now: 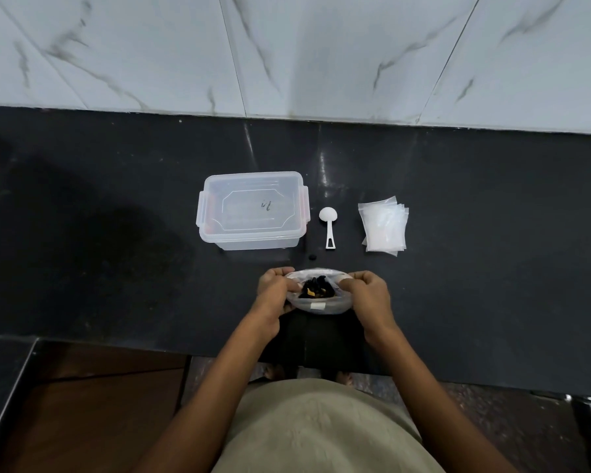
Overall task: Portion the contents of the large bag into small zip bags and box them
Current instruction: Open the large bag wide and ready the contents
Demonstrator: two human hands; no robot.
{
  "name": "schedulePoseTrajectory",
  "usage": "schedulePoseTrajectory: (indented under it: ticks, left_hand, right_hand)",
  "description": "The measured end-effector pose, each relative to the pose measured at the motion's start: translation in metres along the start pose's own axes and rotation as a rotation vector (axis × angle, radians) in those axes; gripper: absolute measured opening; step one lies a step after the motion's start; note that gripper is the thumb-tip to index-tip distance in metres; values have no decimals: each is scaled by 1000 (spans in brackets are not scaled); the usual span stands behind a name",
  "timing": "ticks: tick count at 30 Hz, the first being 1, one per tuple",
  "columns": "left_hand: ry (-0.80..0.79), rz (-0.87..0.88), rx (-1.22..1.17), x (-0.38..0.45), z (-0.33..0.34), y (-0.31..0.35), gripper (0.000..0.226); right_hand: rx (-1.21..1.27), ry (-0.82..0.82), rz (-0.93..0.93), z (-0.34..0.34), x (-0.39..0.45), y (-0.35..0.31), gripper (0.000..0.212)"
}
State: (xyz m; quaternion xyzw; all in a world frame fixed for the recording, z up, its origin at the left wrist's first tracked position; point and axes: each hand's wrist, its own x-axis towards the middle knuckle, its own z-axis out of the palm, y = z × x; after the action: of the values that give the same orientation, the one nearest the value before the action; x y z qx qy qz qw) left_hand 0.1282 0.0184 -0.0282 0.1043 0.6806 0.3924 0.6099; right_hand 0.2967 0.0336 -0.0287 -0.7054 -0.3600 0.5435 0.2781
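While held open at the near counter edge, big bag [318, 295] shows dark pieces inside, mouth stretched left to right. Pinched at each rim end by curled fingers: left hand [275, 290] at 9 o'clock, right hand [365, 293] at 3. Scoop [328, 227] at 12 o'clock, handle toward the bag, slightly nearer the right hand. One lidded box [253, 209] at 11, one stack of small bags [384, 223] at 1, count unclear. One dark crumb [312, 257] just beyond.
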Motion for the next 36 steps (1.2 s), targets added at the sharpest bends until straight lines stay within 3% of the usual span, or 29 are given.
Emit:
schedulePoseTrajectory:
  ticks: [4, 10, 19, 23, 28, 33, 36]
  left_hand:
    - [71, 89, 121, 5, -1, -5, 34]
    - [316, 331, 441, -2, -2, -11, 30]
    - [156, 343, 585, 2, -7, -3, 34]
    - [244, 395, 654, 1, -7, 0, 18]
    - [368, 523, 704, -1, -5, -1, 18]
    - [322, 457, 697, 4, -8, 4, 21]
    - [277, 377, 700, 7, -12, 8, 18]
  right_hand:
    - [-157, -39, -68, 1, -2, -4, 23]
    - [-343, -26, -160, 3, -4, -5, 22]
    - [-466, -49, -271, 9, 2, -16, 23]
    - [-565, -23, -338, 12, 4, -13, 26]
    - [-673, -46, -411, 14, 11, -11, 27]
    - [-548, -71, -578, 16, 18, -26, 32]
    - [-629, -87, -702, 26, 33, -39, 16]
